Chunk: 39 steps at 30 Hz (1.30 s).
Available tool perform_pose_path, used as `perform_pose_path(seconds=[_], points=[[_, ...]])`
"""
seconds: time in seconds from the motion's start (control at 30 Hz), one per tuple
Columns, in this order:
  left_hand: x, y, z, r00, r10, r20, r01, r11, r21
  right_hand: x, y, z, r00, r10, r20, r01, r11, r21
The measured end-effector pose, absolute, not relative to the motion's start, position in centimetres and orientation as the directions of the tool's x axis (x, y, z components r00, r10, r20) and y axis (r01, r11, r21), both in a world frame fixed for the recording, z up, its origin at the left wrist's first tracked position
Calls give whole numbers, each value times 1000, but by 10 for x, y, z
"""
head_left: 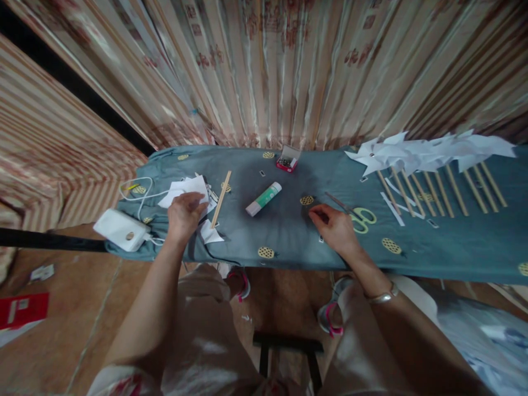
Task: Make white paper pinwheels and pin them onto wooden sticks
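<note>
My left hand (pixel 184 213) rests on a small pile of white paper pieces (pixel 187 190) at the left of the blue-covered table (pixel 289 242), fingers curled onto the top sheet. A wooden stick (pixel 221 198) lies just right of that pile. My right hand (pixel 335 226) lies on the cloth near the middle, fingers curled down and pinched at the cloth; what is under them I cannot make out. Green-handled scissors (pixel 358 217) lie right beside it. A glue stick (pixel 264 199) lies between my hands.
A small open box of pins (pixel 287 159) stands at the back. Several finished paper pinwheels on sticks (pixel 429 165) lie in a row at the right. A white power bank (pixel 119 228) with cable sits at the left edge. Curtains hang behind.
</note>
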<state>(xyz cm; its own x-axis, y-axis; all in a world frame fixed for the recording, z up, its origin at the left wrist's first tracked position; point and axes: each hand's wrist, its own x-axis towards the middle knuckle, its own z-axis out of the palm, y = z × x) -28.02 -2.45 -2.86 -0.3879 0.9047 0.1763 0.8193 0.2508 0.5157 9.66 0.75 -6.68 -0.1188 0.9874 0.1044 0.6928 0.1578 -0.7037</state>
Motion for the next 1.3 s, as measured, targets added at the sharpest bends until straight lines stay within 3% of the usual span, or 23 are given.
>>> perform_pose_path(seconds=[0.2, 0.7, 1.3], points=[[-283, -26, -28, -407, 893, 192, 789, 238, 566, 95, 6, -64, -112, 988, 104, 689, 153, -708], [-278, -19, -29, -680, 720, 134, 544, 374, 751, 96, 7, -65, -121, 987, 107, 703, 161, -693], [-277, -21, -17, -720, 677, 154, 409, 235, 882, 96, 7, -65, -115, 984, 137, 699, 178, -692]])
